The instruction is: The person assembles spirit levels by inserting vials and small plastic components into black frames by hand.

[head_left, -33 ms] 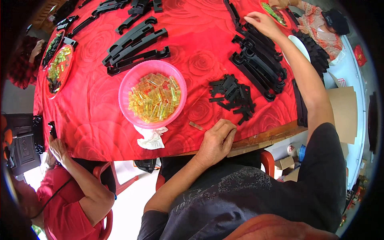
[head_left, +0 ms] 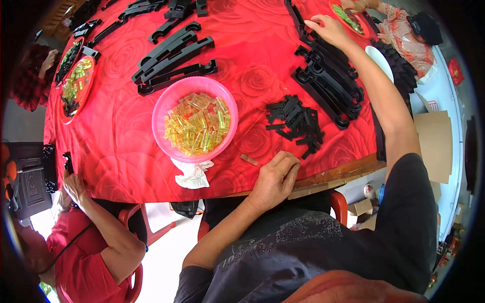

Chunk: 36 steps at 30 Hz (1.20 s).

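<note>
My right hand (head_left: 331,31) is stretched out over the far right of the table, fingers extended and partly apart. Its fingertips are at the side of a long black plastic piece (head_left: 294,15); whether they touch it I cannot tell. Below that hand lies a stack of long black plastic pieces with rounded hooked ends (head_left: 323,93). My left hand (head_left: 276,174) rests at the near table edge with curled fingers, their inside hidden. Just left of it is a small clear strip (head_left: 249,159). Short black plastic parts (head_left: 294,118) are heaped beyond it.
A pink basin (head_left: 157,118) holds many clear yellowish pieces, with a crumpled white tissue (head_left: 193,175) beside it. More black pieces (head_left: 174,53) lie beyond. Red trays (head_left: 90,83) stand at left. Co-workers sit around the red-clothed table; one hand (head_left: 76,189) is at lower left.
My right hand has moved slightly left, closer to the far black piece. My left hand stays at the table edge. The whole view has shifted a little.
</note>
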Tool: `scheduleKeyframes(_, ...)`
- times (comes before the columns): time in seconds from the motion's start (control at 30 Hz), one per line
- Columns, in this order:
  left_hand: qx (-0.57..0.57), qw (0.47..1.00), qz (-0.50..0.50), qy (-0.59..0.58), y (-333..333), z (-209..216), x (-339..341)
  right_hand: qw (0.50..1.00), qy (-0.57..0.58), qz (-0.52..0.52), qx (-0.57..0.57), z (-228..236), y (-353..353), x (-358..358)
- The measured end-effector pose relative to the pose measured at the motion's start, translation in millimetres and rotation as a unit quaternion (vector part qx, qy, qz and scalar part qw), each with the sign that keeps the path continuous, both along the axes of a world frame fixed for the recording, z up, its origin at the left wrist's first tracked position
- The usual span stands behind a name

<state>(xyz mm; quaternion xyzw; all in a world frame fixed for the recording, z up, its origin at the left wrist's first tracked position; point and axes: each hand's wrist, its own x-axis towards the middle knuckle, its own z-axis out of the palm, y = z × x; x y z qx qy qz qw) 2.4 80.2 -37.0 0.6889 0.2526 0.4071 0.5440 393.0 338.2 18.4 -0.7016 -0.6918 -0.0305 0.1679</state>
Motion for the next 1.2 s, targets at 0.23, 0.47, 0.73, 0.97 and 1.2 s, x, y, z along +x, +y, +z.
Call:
scheduleKeyframes(0.23, 0.002, 1.0, 0.009, 0.007, -2.0, -5.1, -6.0, 0.95, -0.096, -0.216, -0.205, -25.1, 53.0, -62.4)
scheduleKeyframes(0.47, -0.005, 1.0, 0.007, -0.001, 0.3, -8.5, -5.2, 0.952, 0.131, -0.224, -0.16, -25.4, 72.0, -17.3)
scheduleKeyframes(0.73, 0.011, 1.0, -0.002, 0.002, 1.6, -6.0, -4.3, 0.944, 0.224, -0.129, -0.204, -16.9, 37.6, 2.4)
scheduleKeyframes(0.97, 0.04, 0.999, 0.009, 0.003, 1.4, -10.7, -2.2, 0.942, 0.31, -0.078, -0.101, 2.1, -14.5, -24.1)
scheduleKeyframes(1.2, 0.056, 0.998, 0.012, 0.0, -0.5, -11.4, -5.5, 0.909, 0.411, -0.067, -0.019, 36.8, -109.7, -68.4)
